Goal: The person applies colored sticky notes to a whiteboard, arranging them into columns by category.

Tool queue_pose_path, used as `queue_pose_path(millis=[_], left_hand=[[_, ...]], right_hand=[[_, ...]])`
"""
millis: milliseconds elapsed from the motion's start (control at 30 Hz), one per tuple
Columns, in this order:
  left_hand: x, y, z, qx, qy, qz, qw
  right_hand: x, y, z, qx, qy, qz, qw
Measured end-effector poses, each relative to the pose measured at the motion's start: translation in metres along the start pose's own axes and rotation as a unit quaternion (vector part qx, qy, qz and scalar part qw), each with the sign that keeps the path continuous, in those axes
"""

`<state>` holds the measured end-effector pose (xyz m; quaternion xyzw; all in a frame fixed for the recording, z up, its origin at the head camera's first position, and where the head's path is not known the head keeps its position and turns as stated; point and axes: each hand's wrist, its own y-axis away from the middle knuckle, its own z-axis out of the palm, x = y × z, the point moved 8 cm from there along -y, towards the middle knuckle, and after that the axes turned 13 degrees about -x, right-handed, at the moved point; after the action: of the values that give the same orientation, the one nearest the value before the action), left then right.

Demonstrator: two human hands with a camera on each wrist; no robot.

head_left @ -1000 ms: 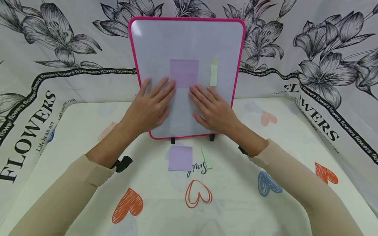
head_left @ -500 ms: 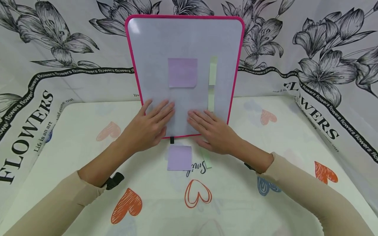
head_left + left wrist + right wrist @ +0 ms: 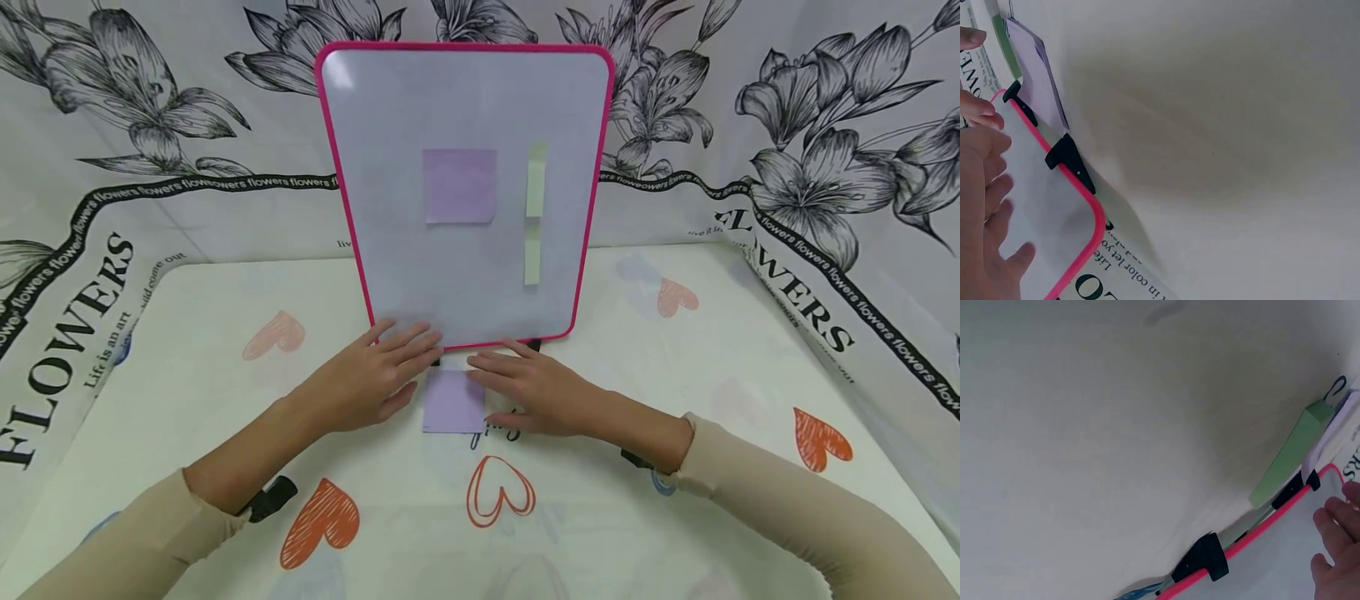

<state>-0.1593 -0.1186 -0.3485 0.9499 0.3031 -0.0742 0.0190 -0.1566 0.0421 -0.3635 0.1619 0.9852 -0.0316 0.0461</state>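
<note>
A pink-framed whiteboard (image 3: 375, 108) stands upright, bearing a square purple sticky note (image 3: 460, 187) and two green strips (image 3: 532, 252), one below the other. My left hand (image 3: 382, 375) spreads its fingers over the board's lower left edge. To the right, my right hand (image 3: 536, 387) has its fingers extended, overlapping the right side of a purple note pad (image 3: 450, 410) on the table. Both hands hold nothing. A narrow green note pad (image 3: 1294, 453) lies beside the purple one in the right wrist view; in the head view the right hand hides it.
Black feet (image 3: 1071, 159) clip the board's lower edge and support it. The white tablecloth (image 3: 420, 550) carries printed hearts, such as an orange one (image 3: 322, 525). A flower-printed cloth (image 3: 247, 208) hangs behind the board.
Both hands have slid down the whiteboard to its bottom edge and above the note pads. This uncovers the lower green strip on the board. The green pad is now covered.
</note>
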Motion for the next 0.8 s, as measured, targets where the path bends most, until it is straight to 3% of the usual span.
queue_pose_path(millis=[100,233,800], left_hand=[[0.005,0.001,0.009,-0.031,0.033,0.016,0.9988],[0.008,0.001,0.017,-0.052,0.042,0.021,0.9976],[0.011,0.007,0.032,-0.063,0.033,0.03,0.997]], right_hand=[[-0.002,-0.001,0.005,-0.023,0.003,-0.002,0.9997],[-0.004,-0.004,0.01,-0.047,0.015,-0.003,0.9988],[-0.014,-0.012,0.02,-0.06,0.082,-0.016,0.9947]])
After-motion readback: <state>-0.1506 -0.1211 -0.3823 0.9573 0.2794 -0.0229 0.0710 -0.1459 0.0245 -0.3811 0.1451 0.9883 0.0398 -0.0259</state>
